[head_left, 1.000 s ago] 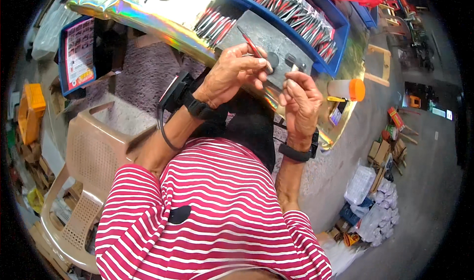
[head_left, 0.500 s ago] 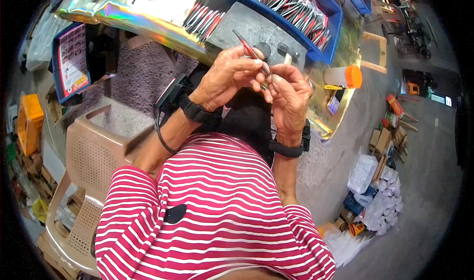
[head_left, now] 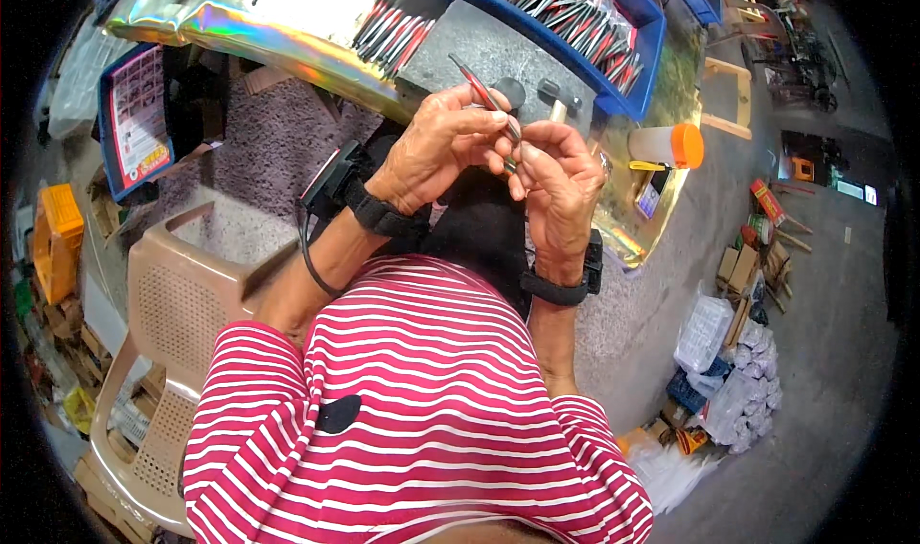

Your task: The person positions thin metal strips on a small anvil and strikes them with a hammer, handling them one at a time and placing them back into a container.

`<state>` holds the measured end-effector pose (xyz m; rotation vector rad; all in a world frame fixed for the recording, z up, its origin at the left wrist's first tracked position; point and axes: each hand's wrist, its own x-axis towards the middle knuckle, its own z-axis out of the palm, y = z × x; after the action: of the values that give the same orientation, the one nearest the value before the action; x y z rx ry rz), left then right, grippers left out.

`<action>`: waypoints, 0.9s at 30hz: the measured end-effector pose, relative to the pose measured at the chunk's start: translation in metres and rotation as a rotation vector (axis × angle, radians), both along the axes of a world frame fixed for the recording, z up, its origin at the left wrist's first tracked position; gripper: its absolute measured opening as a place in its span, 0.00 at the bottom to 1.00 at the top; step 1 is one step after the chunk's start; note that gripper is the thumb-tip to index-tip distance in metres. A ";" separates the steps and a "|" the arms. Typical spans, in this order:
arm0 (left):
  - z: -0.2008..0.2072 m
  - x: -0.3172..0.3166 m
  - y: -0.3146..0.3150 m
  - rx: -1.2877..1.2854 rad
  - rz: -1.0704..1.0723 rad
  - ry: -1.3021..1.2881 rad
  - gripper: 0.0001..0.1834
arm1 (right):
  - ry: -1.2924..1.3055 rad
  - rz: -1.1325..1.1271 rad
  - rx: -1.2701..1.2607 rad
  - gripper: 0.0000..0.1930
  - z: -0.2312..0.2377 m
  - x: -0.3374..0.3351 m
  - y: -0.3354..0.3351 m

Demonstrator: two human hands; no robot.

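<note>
While our L hand (head_left: pixel 441 146) pinches 1 thin stick (head_left: pixel 474 79), fingers mostly curled in, our R hand (head_left: pixel 561 175) has thumb & fingertips nearly together by its lower end; can't tell if it grips. Stick's btwn our hands, near 1 slab (head_left: pixel 465 41). Prob. light, stiff, slickish; best held mid-shaft. We see 1 jar (head_left: pixel 659 147), 1 long tray (head_left: pixel 652 55) w/ uncountable sticks (head_left: pixel 575 31).

The surface (head_left: pixel 278 41) crosses the top of the frame, a tray (head_left: pixel 655 65) with sticks (head_left: pixel 561 26) in it at upper centre. Along the tray's near side lies a slab (head_left: pixel 484 41), a bundle of sticks (head_left: pixel 393 38) just left of it. A jar (head_left: pixel 656 146) is at the surface's right end. A chair (head_left: pixel 182 300) stands at left; bags (head_left: pixel 752 381) lie lower right.
</note>
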<state>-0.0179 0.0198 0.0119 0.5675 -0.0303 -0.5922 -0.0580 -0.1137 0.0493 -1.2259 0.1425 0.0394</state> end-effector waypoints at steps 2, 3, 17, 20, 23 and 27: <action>0.001 0.000 0.001 0.016 -0.001 -0.005 0.10 | 0.002 -0.007 0.000 0.08 -0.001 0.000 0.000; 0.001 0.000 0.001 0.016 -0.001 -0.005 0.10 | 0.001 -0.012 -0.003 0.08 -0.002 0.000 0.000; -0.001 -0.001 0.003 0.111 0.009 -0.062 0.09 | -0.026 -0.039 -0.085 0.07 -0.005 -0.003 0.004; 0.001 -0.002 0.002 0.149 0.031 -0.090 0.09 | -0.032 -0.025 -0.142 0.06 -0.008 -0.003 0.002; 0.000 -0.003 0.002 0.195 0.037 -0.126 0.09 | -0.026 -0.038 -0.224 0.06 -0.009 -0.004 0.003; 0.000 -0.004 0.003 0.252 0.039 -0.157 0.10 | -0.011 -0.042 -0.270 0.07 -0.011 -0.005 0.004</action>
<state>-0.0218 0.0227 0.0119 0.8566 -0.0939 -0.5156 -0.0632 -0.1099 0.0382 -1.4924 0.1675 -0.0238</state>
